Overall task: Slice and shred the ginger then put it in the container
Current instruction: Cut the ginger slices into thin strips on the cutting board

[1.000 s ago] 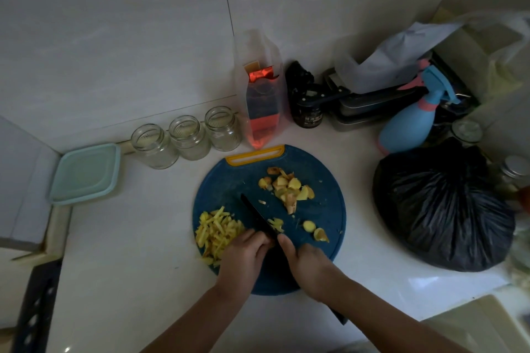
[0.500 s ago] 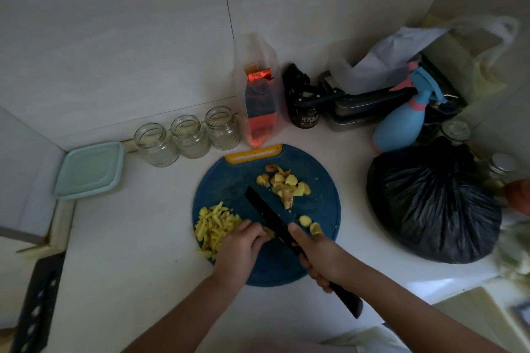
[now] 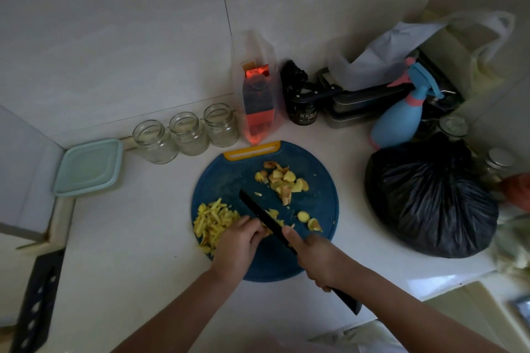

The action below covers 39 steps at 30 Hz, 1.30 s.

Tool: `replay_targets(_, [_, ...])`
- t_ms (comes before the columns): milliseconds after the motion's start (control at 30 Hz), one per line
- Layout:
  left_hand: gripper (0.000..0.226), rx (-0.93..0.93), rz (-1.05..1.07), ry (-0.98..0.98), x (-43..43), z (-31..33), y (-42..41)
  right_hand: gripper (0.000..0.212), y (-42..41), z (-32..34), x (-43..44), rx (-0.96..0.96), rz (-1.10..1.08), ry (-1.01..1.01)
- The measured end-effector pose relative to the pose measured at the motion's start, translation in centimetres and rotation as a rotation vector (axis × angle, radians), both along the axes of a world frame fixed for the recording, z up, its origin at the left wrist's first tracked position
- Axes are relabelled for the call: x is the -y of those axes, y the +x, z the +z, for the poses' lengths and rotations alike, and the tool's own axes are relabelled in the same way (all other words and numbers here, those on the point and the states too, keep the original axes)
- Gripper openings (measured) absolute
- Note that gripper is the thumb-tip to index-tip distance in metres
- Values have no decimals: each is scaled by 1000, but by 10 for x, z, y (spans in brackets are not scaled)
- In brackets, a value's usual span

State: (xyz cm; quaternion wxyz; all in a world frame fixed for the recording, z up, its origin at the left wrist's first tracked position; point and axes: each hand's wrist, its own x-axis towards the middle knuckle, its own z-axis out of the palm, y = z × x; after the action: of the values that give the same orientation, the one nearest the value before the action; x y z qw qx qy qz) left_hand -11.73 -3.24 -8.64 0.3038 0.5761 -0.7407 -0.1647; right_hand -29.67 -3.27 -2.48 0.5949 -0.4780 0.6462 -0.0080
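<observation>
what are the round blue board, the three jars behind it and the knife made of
The board is likely plastic: matte blue, scuffed with cut marks, with a moulded yellow handle slot. The jars look like clear glass: see-through, with ribbed walls and glinting rims. The knife is dull black on both blade and handle, perhaps coated steel or ceramic; the look leaves it open.

Shreds lie left on the board, chunks seemingly behind the knife.

White print on the dark jar is illegible.
</observation>
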Motion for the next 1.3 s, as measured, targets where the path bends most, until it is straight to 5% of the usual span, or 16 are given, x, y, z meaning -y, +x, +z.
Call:
replay_targets(167, [22, -26, -19, -6, 2, 0, 0, 64, 3, 1, 5, 14, -24, 92])
replay_targets(467, [18, -10, -32, 54, 3, -6, 6, 66, 17, -1, 3, -64, 106, -96])
replay_targets(633, [7, -34, -41, 84, 2, -4, 5, 38, 39, -4, 18, 12, -58, -103])
replay_targets(833, [11, -68, -37, 71, 0, 0, 7, 62, 23, 0, 22, 106, -83, 59])
replay_targets(1300, [24, -28, 8, 45, 1, 1, 5, 63, 5, 14, -1, 120, -65, 88])
